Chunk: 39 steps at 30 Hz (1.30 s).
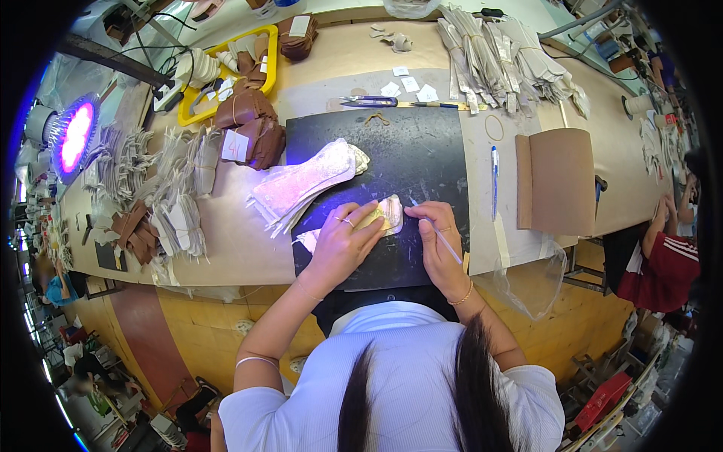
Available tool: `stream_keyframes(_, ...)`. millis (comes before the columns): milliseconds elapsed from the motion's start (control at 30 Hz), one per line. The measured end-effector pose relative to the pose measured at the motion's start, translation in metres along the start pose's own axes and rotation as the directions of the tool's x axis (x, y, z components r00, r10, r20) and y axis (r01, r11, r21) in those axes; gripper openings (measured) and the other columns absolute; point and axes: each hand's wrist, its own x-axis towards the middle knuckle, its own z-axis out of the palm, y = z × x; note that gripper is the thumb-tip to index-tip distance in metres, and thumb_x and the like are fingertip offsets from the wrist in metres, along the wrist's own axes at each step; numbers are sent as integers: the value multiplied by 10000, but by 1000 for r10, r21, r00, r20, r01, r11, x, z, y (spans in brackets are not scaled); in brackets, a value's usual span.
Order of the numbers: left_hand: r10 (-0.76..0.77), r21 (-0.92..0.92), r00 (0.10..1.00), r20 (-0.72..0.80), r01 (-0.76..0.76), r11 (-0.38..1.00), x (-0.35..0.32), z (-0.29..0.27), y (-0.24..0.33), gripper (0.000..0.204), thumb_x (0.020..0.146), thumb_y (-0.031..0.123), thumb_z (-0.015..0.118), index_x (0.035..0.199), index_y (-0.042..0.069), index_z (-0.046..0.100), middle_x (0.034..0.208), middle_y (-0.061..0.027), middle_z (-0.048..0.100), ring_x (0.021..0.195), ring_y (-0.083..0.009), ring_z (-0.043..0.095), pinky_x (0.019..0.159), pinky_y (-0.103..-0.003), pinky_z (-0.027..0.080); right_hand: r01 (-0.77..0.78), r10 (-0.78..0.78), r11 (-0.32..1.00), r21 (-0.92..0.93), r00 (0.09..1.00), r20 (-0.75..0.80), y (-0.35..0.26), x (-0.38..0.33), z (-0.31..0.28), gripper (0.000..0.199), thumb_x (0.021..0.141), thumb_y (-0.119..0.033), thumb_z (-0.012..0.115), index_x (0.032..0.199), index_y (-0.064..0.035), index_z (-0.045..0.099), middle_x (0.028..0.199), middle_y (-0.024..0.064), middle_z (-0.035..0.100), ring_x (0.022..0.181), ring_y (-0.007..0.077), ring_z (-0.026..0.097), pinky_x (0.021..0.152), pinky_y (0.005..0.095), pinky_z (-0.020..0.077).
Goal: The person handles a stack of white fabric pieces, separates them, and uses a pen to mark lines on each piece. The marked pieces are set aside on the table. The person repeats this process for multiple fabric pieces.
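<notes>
My left hand [340,239] lies with fingers stretched flat over a pale, rounded cut piece [392,209], pressing it on the black mat [425,154]. Part of that piece is hidden beneath the hand; a yellowish patch shows between the fingers. Closed round a slim whitish pen [449,245], my right hand [438,260] rests just right of the piece, its fingertips close to the edge. Beyond my left hand, a fanned stack of pale, waisted pieces [305,181] overlaps the mat's left side. A brown rubber band [376,119] lies near the mat's far edge.
Thread snips [369,101] lie behind the mat. Right of it are a blue pen [495,181] and a brown curved board [561,181]. Brown bundles [252,128], a yellow tray [271,64] and pale strips [181,188] sit left; a lit lamp [75,139] stands beyond.
</notes>
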Motion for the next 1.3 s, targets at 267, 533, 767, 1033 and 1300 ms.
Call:
stream_keyframes(267,-1,68,1000,12,0,998,2,-1,6,247,799,143,795,1034,71,773,1233,-99,702,1004,-295,636,839,-410,513,217,-205,939,-268,976,73,-5,12,10,133,948,-91,670,1078,-65,674,1012,79,700,953,257,661,915,393,434)
stream_keyframes(533,9,92,1000,18,-10,996,1,0,6,270,795,149,772,1054,75,761,1271,-94,678,1043,-289,617,835,-416,487,262,-207,849,-460,964,168,-18,12,17,99,935,-117,681,1025,-77,664,975,65,693,920,243,656,910,420,434)
stream_keyframes(767,-25,66,999,29,23,998,-2,3,9,237,853,136,722,1072,49,703,1266,-149,647,1084,-311,597,884,-441,477,263,-196,904,-339,956,218,-34,-2,1,103,970,-133,645,1041,-59,657,1030,104,682,962,282,649,948,449,428)
stream_keyframes(1033,-187,-159,978,94,200,967,7,-3,14,423,798,79,806,1171,43,610,1157,-172,555,1045,-395,580,921,-455,479,183,-179,941,-286,983,41,-23,9,-16,146,990,-125,620,1113,-55,659,1026,112,675,974,293,644,888,405,439)
stream_keyframes(1300,-377,-119,912,162,397,910,15,-15,16,568,785,68,814,1291,74,557,1154,-197,575,1066,-415,574,920,-466,483,59,-57,997,-42,996,66,-10,-3,3,165,1027,-90,569,1164,-22,630,1156,194,606,1045,350,604,951,396,496)
